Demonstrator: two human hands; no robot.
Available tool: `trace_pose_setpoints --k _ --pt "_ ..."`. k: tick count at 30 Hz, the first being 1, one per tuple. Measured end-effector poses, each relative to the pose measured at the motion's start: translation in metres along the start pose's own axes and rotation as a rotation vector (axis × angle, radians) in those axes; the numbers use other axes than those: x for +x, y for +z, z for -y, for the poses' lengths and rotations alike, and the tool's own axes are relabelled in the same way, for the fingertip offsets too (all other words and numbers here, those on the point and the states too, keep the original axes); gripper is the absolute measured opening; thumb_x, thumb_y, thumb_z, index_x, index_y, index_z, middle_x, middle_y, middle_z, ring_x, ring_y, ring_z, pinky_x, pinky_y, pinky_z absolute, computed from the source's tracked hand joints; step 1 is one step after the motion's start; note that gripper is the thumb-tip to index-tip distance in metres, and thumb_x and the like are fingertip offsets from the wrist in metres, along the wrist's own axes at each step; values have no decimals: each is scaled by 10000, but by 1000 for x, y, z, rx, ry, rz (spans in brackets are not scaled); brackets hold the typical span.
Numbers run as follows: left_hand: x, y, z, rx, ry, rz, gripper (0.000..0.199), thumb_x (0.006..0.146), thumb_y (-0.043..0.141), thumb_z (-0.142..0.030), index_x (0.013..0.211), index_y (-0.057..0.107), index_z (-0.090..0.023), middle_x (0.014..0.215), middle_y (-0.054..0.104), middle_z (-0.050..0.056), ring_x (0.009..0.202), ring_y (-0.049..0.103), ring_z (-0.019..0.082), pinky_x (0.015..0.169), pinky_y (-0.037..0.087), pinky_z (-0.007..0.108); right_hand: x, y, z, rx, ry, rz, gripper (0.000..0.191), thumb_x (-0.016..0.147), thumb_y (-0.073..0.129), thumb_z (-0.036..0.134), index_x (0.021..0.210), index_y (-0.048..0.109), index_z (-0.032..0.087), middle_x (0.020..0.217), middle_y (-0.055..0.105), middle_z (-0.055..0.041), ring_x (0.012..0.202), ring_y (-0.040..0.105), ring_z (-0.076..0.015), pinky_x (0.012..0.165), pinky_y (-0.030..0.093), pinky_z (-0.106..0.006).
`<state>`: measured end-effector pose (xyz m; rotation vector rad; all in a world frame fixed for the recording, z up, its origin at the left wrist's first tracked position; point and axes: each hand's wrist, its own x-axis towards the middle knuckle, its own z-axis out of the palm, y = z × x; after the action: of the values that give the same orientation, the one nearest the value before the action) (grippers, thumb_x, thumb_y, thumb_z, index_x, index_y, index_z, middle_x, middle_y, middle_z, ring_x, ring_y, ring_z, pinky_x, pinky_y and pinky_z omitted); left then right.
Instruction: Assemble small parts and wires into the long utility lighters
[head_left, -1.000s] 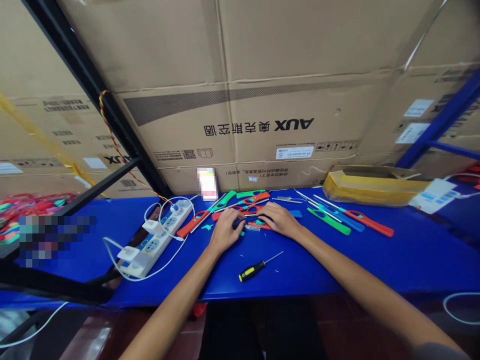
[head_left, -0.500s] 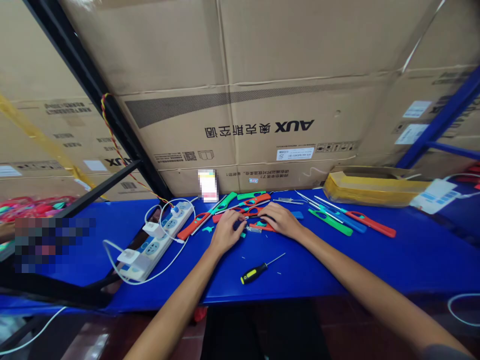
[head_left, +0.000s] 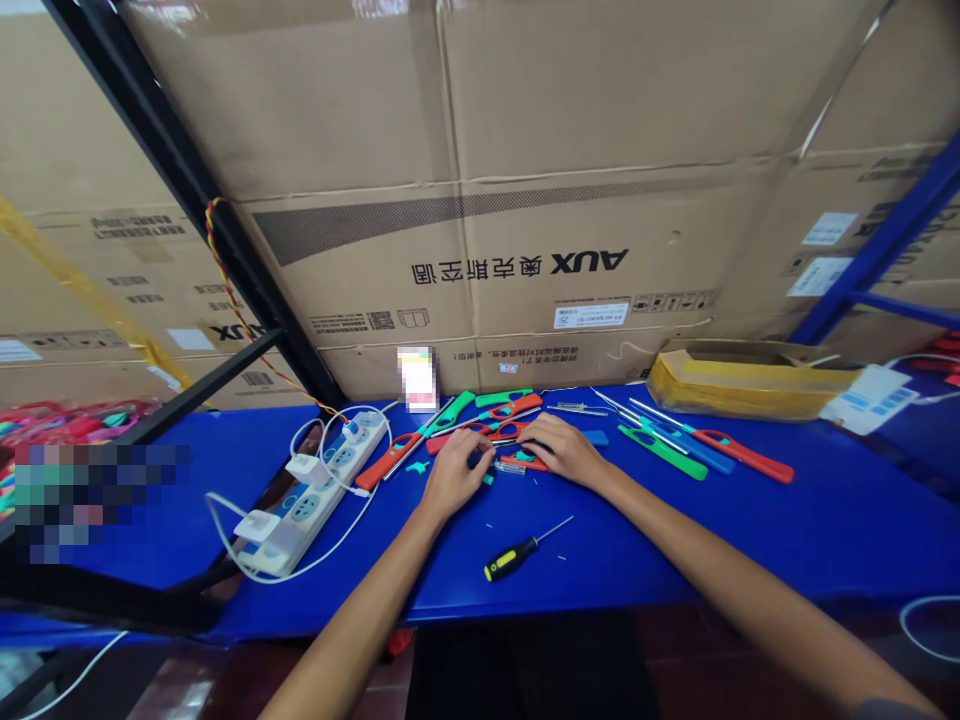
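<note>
My left hand (head_left: 454,476) is bent with thumb and fingers drawn together; whatever is in them is too small to make out. Facing it, my right hand (head_left: 562,450) has curled fingers over the lighter parts, and its fingertips are partly hidden. Between and below the hands lie an orange-red lighter casing (head_left: 534,463) and a small clear piece (head_left: 510,468). Several long-necked lighters surround them, among them a red one (head_left: 386,462) on the left and a green one (head_left: 491,398) behind. A small teal part (head_left: 417,467) lies left of my left hand.
A black-yellow screwdriver (head_left: 511,560) lies in front of my hands. On the left is a power strip (head_left: 334,490) with chargers and white cables. More lighters (head_left: 742,455) and a yellow-taped box (head_left: 750,385) are at right. Large cartons (head_left: 517,120) stand behind the blue table (head_left: 637,570).
The whole view has shifted slightly, so things appear a little lower. Both hands stay at nearly the same spot, with only small finger movement.
</note>
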<state>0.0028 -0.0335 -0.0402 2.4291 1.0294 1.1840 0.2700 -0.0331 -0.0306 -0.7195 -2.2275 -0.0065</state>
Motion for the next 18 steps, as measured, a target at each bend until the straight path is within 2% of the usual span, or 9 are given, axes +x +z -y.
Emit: trace_pose_setpoints --k 9,18 --pt "0 0 1 16 2 -18 52 1034 620 -229 993 651 -224 948 720 44 927 653 234 862 546 391 2 -1 5 9 -7 10 158 1080 597 227 1150 739 230 1048 792 -88 950 707 -247 888 605 -429" --pt "0 -2 -2 19 -22 -8 64 1036 612 -215 986 652 -220 949 719 43 954 651 236 878 532 383 1 -2 3 0 -25 4 140 1078 602 214 1106 739 217 1021 784 -88 943 702 -237 864 596 -401"
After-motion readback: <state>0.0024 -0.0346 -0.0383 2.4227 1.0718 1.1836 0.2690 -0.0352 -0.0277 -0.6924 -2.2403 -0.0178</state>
